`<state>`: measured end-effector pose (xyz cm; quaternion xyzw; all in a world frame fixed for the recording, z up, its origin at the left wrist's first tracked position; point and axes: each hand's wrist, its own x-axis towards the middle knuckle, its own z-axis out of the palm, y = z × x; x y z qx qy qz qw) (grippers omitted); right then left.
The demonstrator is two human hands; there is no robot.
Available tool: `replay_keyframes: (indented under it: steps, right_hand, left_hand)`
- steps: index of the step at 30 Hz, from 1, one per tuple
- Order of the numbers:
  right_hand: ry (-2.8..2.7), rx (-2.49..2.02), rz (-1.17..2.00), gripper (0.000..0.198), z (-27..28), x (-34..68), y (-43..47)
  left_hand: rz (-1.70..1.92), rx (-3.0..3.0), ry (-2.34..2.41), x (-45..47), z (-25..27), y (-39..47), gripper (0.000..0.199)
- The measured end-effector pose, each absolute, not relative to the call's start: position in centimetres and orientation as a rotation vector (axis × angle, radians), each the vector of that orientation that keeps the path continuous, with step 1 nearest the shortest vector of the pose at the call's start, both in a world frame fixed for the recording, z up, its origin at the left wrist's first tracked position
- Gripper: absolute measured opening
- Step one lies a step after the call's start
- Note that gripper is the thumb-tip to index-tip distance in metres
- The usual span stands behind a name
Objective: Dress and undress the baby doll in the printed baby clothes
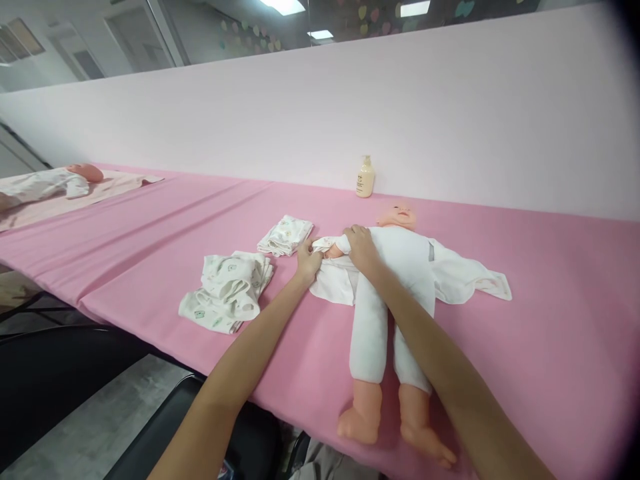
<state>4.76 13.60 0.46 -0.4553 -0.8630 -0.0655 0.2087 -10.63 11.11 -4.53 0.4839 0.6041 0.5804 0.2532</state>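
A baby doll (403, 257) with a white cloth body lies on its back, head toward the wall and bare feet toward me. Beneath it a white baby shirt (473, 277) is spread, one sleeve lying out flat at the right. My left hand (309, 262) is closed on the shirt's other sleeve (324, 244), beside the doll's small hand (333, 251), which shows at the cloth. My right hand (361, 248) is closed around the doll's upper arm by the shoulder; its fingertips are partly hidden.
Left of the doll lie a folded printed cloth (286, 235) and a looser pile of printed cloth (227, 290). A pump bottle (365, 177) stands by the wall. Another doll (55, 183) lies far left on the pink-covered table (165, 233). Black chairs (75, 373) stand along the near edge.
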Motion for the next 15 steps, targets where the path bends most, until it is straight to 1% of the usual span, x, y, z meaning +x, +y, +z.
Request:
replay_keyframes:
  steps: [6, 10, 12, 15]
  right_hand:
    - [-2.354, -1.229, -0.107, 0.038, 0.4, 5.0, 14.2]
    - [-2.191, -1.312, 0.015, 0.039, 1.2, 5.9, 15.1]
    - [-2.141, -1.341, 0.056, 0.038, 1.5, 6.4, 15.5]
    - [-2.196, -1.300, 0.027, 0.033, 1.7, 6.6, 15.4]
  left_hand:
    - [1.339, 1.469, 1.326, -11.7, -3.3, 9.9, 0.060]
    - [1.145, 1.681, 1.328, -12.7, -2.9, 9.4, 0.068]
    - [1.113, 1.722, 1.364, -12.8, -3.2, 9.5, 0.068]
    - [1.179, 1.752, 1.469, -12.3, -3.9, 9.9, 0.061]
